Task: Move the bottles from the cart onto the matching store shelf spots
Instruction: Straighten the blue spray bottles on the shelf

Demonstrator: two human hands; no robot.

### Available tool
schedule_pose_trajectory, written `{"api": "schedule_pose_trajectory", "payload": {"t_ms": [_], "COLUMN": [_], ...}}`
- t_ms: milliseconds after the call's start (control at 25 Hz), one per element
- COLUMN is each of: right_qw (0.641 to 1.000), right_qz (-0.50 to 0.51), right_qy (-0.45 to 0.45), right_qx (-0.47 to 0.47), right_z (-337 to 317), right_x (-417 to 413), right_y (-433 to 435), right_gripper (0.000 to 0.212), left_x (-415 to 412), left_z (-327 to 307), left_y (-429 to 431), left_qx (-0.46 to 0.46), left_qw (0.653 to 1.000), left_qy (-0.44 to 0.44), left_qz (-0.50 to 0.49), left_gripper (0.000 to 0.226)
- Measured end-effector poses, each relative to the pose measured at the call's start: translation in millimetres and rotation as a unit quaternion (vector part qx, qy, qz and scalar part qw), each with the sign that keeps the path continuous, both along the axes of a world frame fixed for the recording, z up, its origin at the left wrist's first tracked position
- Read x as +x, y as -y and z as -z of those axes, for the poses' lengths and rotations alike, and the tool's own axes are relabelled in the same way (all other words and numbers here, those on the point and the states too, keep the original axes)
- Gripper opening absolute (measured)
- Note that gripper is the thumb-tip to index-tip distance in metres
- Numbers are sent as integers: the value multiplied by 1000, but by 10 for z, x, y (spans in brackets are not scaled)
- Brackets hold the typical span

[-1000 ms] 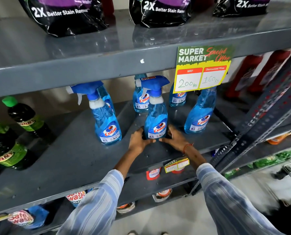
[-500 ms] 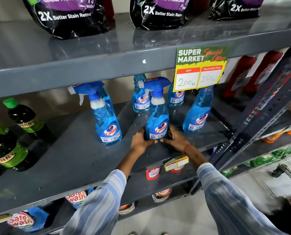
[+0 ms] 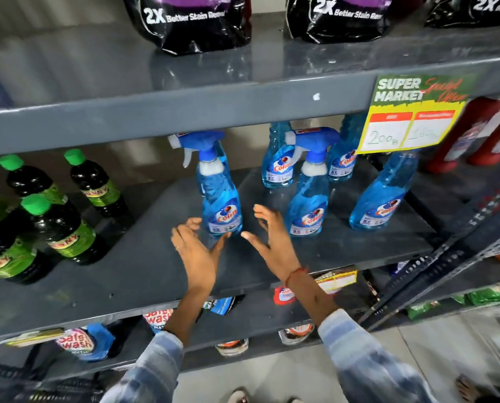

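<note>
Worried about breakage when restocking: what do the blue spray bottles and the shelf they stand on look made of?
The blue spray bottle looks like clear, glossy plastic: blue liquid shows through it, under an opaque plastic trigger head. The shelf looks like grey painted metal, smooth and slightly reflective. Glass seems unlikely, though the look alone cannot rule it out.

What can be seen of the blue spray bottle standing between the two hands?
The clear plastic spray bottle of blue liquid stands upright on the grey metal shelf. It has a blue trigger head with a white nozzle, a white collar and a Colin label. The open left hand and right hand flank its base; contact is unclear.
</note>
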State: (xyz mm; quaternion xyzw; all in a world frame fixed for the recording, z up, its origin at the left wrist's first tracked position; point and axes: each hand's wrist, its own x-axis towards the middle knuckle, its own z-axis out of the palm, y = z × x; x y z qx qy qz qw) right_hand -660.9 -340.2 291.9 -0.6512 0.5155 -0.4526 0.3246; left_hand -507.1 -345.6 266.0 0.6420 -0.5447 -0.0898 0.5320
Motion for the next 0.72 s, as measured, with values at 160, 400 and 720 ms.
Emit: {"api": "schedule_pose_trajectory", "payload": {"t_ms": [160,400,720], "right_qw": [988,978,977], "right_qz": [-45,-58,-68], "right_qy": [-42,-80,-136], "right_qx": [145,185,147], "right_z": [211,332,493], "right_x": [266,294,196], "right_y": [441,659,468], "right_gripper": [75,56,55], "left_x": [331,434,433], "left_z": [144,195,359], "left_y": [302,533,311], "left_qx": [177,251,242], "left_qw": [974,940,944], "left_qy": [-84,-120,-94], "left_qz": [116,198,205], "left_gripper": [86,51,52]}}
